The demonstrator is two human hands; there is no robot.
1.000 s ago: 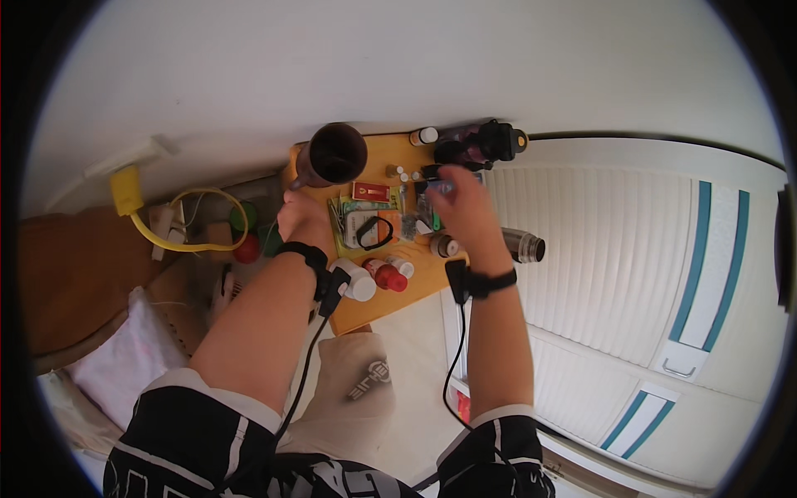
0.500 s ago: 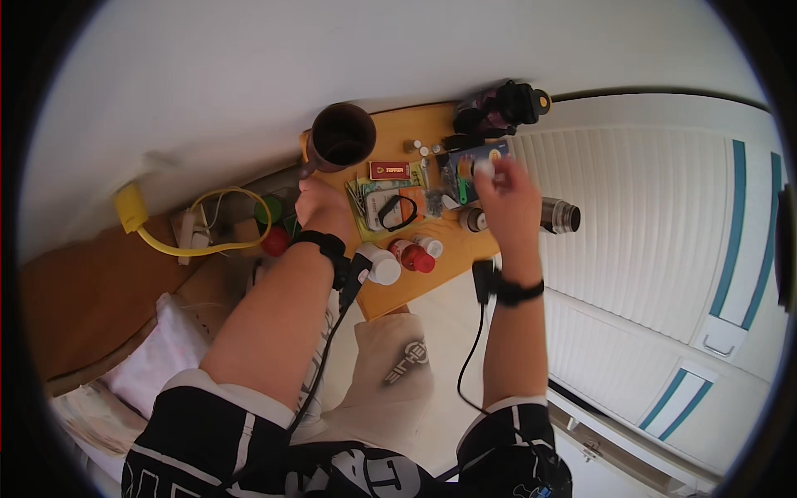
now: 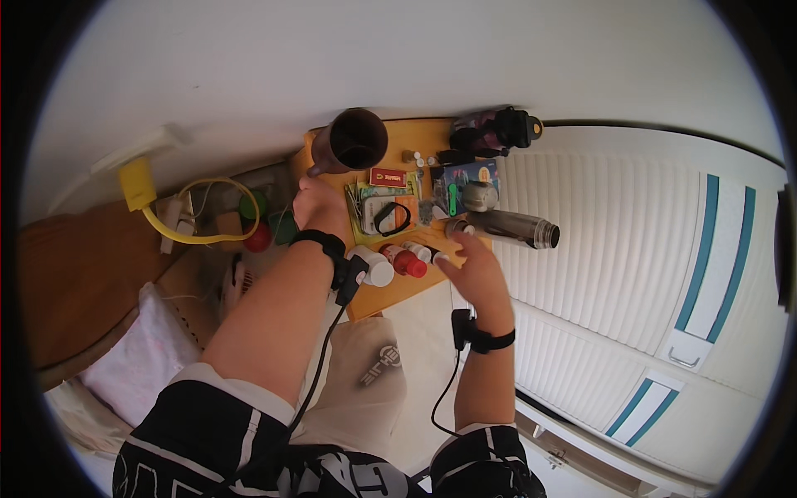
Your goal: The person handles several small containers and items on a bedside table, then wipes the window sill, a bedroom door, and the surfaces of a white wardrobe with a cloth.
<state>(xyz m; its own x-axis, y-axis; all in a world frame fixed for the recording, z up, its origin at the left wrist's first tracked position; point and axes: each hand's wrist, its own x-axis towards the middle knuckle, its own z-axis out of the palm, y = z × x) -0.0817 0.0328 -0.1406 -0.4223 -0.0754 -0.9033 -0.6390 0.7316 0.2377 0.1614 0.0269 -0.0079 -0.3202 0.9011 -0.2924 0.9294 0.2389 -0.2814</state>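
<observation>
My left hand (image 3: 317, 202) is closed at the lower left side of a tall dark brown mug (image 3: 334, 148), apparently around its handle; the fingers hide the grip. My right hand (image 3: 479, 280) hovers by the right edge of the small wooden table (image 3: 398, 292), thumb and forefinger apart. Its fingertips are near a short steel cap (image 3: 452, 227). Beside the thumb lies a small dark-and-white thing too unclear to name. To the left of that stand a white bottle (image 3: 416, 251), a red-capped bottle (image 3: 405, 261) and a larger white bottle (image 3: 376, 267).
A steel thermos (image 3: 519, 229) lies on its side, with a metal cup (image 3: 479, 197) behind it. A black bottle (image 3: 510, 127) is at the far right. A black band (image 3: 393, 218) lies mid-table under a red box (image 3: 387, 178). A yellow cable (image 3: 199, 241) hangs at left.
My right hand has come back toward me from above the box, and the fingers have spread. The metal cup now shows. The mug has shifted slightly right; my left hand stays beside it.
</observation>
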